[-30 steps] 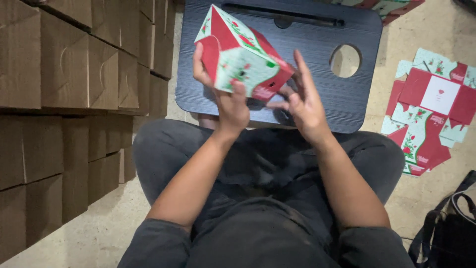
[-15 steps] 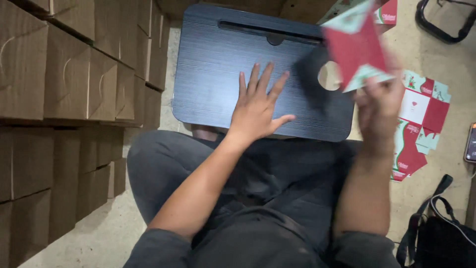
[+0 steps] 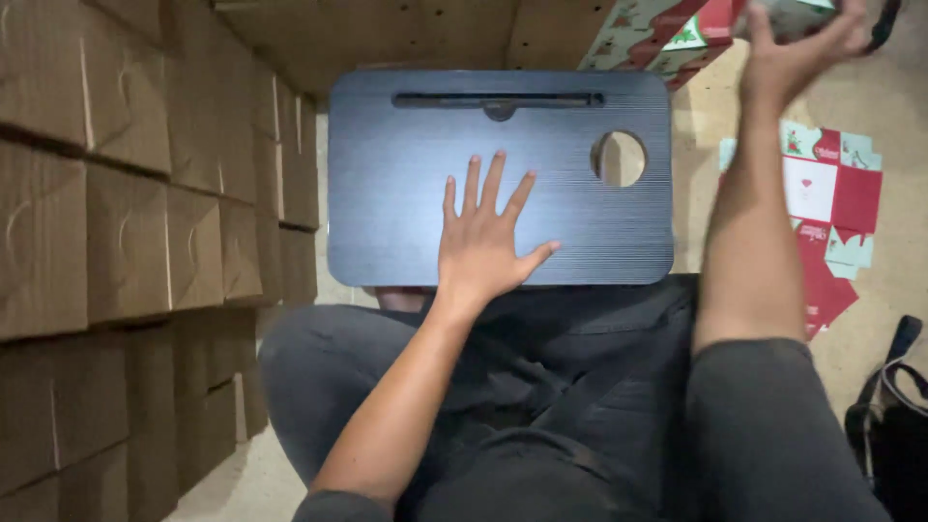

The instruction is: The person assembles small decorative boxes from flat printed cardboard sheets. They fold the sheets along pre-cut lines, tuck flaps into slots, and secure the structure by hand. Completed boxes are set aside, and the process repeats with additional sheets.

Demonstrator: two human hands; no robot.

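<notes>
Right hand gripped a folded red-and-green box at upper right.
Left hand lay splayed, empty, on the lap desk; the half-seen box could slip.

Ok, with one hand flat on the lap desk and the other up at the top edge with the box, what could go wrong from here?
1. The right hand holds the folded box at the very edge of view, so the grip cannot be checked; it might slip.
2. The lap desk rests on the legs, steadied only by the left hand; it could tip.
3. The flat box blank on the floor beside the right arm could get creased.
</notes>
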